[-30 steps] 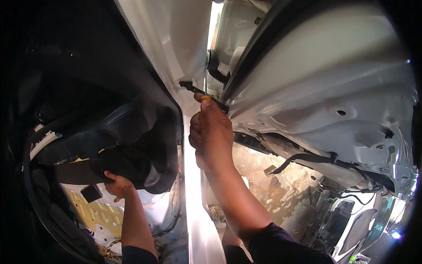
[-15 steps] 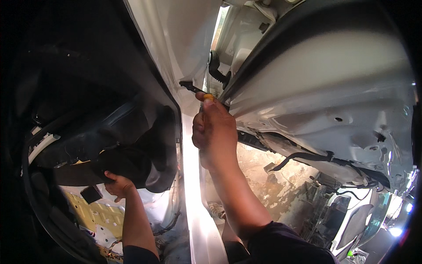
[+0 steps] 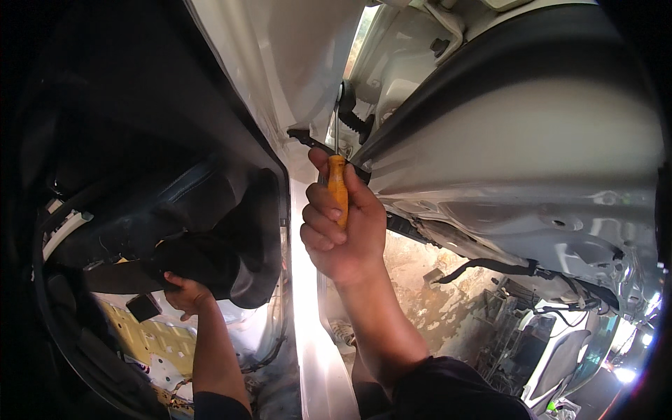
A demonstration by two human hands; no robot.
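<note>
My right hand point(image 3: 353, 224) is closed round the orange-yellow handle point(image 3: 337, 183) of a screwdriver. Its thin metal shaft point(image 3: 337, 133) points up into the gap between the pale car body pillar point(image 3: 297, 66) and the open door point(image 3: 518, 133). The tip reaches up beside a black ribbed rubber boot point(image 3: 348, 115), and its exact contact is hard to see. A black door check strap point(image 3: 306, 137) crosses just behind the fingers. Lower left, inside the cabin, my left hand point(image 3: 187, 295) grips the lower edge of a black interior trim piece point(image 3: 199, 262); some fingers are hidden.
A bright sill point(image 3: 308, 301) runs down the middle. Below the trim lies a yellow floor panel point(image 3: 150, 336) with wiring nearby. A black cable point(image 3: 483, 263) hangs under the door. Stained floor point(image 3: 413, 280) and a detached door panel point(image 3: 560, 357) show at the lower right.
My right hand has turned about the screwdriver, so its palm side and much more of the handle now show. The left hand has stayed nearly still on the trim.
</note>
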